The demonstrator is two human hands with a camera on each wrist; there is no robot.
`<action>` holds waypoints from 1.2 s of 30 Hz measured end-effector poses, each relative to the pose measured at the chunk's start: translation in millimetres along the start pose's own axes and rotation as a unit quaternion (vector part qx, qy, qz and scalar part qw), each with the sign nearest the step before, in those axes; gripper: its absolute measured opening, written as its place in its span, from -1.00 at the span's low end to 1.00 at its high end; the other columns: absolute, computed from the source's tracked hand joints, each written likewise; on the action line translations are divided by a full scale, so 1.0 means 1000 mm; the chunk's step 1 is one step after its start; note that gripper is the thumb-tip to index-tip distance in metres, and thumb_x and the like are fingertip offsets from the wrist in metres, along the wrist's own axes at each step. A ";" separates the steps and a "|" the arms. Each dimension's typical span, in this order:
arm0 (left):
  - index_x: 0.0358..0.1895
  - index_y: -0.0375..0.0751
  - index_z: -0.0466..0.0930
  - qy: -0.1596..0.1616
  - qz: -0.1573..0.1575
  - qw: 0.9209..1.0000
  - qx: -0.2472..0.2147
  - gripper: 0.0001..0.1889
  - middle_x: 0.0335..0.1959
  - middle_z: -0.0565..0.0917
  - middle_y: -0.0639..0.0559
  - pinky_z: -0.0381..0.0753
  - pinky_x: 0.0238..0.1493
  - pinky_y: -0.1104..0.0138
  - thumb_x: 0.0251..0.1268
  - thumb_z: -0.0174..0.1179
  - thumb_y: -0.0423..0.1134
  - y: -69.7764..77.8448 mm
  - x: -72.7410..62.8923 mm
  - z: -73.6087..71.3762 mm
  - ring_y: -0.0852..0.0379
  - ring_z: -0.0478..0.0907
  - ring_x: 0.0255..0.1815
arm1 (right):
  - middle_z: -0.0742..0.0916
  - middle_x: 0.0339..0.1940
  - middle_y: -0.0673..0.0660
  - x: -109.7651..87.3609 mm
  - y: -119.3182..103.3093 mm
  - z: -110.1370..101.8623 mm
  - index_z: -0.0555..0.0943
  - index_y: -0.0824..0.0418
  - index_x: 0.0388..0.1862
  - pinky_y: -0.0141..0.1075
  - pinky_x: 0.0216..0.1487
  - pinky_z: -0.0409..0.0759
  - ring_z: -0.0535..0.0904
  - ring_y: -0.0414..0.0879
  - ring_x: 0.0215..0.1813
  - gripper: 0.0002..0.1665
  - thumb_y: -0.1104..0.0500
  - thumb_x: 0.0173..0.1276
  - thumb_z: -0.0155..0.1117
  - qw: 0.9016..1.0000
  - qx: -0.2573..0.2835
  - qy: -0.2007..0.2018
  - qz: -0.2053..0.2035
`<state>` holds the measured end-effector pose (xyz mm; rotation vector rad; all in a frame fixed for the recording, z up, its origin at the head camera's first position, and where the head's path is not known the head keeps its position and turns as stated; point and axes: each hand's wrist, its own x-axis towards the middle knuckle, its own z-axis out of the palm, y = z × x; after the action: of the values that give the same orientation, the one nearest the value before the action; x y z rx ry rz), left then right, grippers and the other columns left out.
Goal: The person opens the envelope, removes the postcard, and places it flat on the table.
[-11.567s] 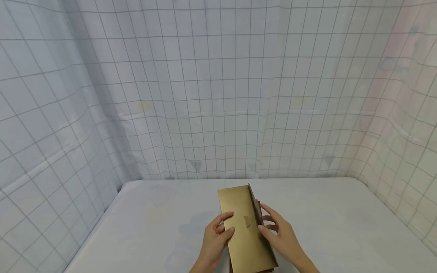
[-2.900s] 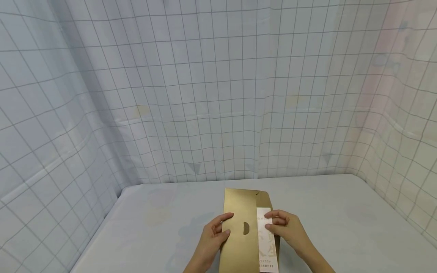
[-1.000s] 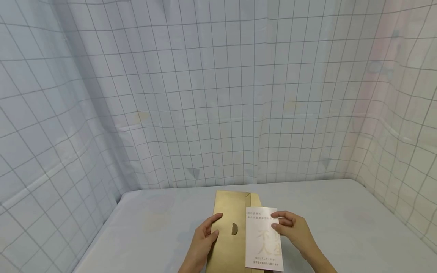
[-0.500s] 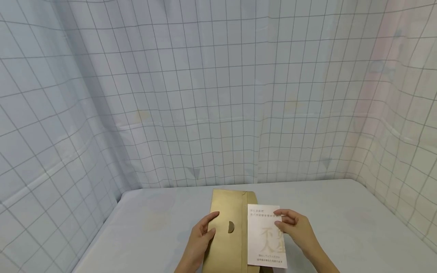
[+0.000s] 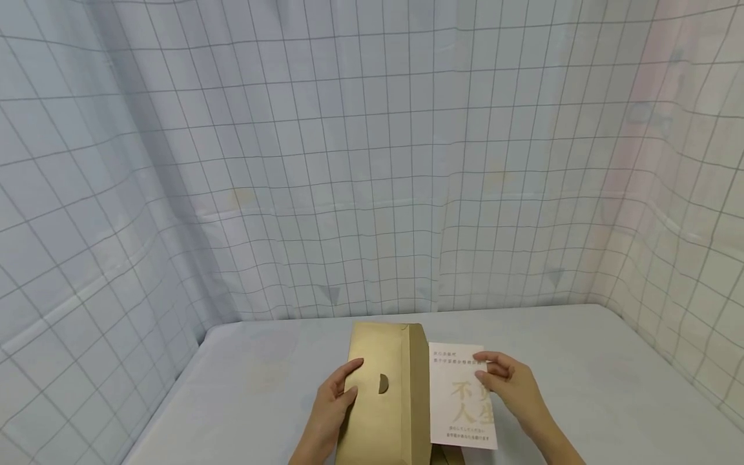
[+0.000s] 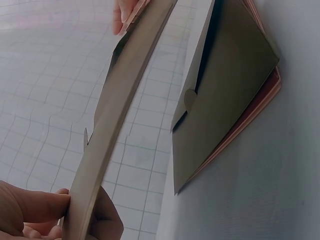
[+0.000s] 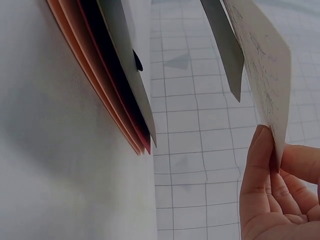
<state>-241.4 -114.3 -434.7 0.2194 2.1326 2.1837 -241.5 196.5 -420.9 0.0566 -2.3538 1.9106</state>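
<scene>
My left hand (image 5: 334, 403) grips a flat gold envelope (image 5: 378, 426) by its left edge, thumb on the front and fingers behind; a half-round cutout (image 5: 383, 383) shows on its face. A white card (image 5: 459, 387) with printed characters stands at the envelope's right edge, its front face showing nearly whole. My right hand (image 5: 511, 384) pinches the card's right edge between thumb and fingers. In the right wrist view the card (image 7: 272, 80) lies close beside the envelope's flap (image 7: 225, 55). The left wrist view shows the envelope (image 6: 115, 110) edge-on, held above the table.
Below the held envelope, a stack of gold (image 6: 225, 90) and reddish envelopes lies on the white-covered table (image 5: 261, 387); in the head view only a gold corner (image 5: 447, 456) of it shows. A white grid-patterned curtain (image 5: 372, 161) surrounds the table on the back and sides.
Earlier, the card was mostly covered by the gold envelope; my right hand has drawn it out to the right. Over the last second the envelope has shifted left and the card right.
</scene>
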 end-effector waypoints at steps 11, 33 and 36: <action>0.39 -0.25 0.20 0.030 -0.004 0.999 0.021 -0.50 0.43 0.22 -0.24 0.52 -0.04 0.47 0.38 -0.13 -0.46 0.000 0.002 -0.015 0.17 0.45 0.18 | 0.74 -0.31 0.14 0.004 0.001 -0.005 0.47 0.38 0.13 -0.44 -0.27 0.60 0.63 -0.26 -0.39 -0.53 0.28 0.24 0.25 1.000 -0.007 0.024 0.008; 0.39 -0.27 0.19 0.074 -0.014 0.996 0.045 -0.50 0.46 0.18 -0.21 0.37 0.06 0.61 0.38 -0.14 -0.47 0.005 0.004 -0.037 -0.14 0.09 0.47 | 0.67 -0.39 -0.04 0.008 0.006 -0.033 0.44 0.32 0.20 -0.48 -0.21 0.57 0.55 -0.30 -0.37 -0.51 0.21 0.31 0.20 0.997 -0.053 0.049 0.017; 0.39 -0.27 0.18 0.075 -0.017 0.996 0.045 -0.49 0.46 0.16 -0.22 0.36 0.05 0.64 0.38 -0.15 -0.46 0.004 0.004 -0.042 -0.14 0.08 0.47 | 0.66 -0.39 -0.06 0.010 0.009 -0.039 0.43 0.32 0.21 -0.49 -0.21 0.58 0.56 -0.31 -0.36 -0.51 0.21 0.32 0.18 0.997 -0.057 0.054 0.017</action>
<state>-251.6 -155.0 -430.9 0.0263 2.2973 2.1504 -249.4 236.4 -420.6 -0.0952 -2.4020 1.7418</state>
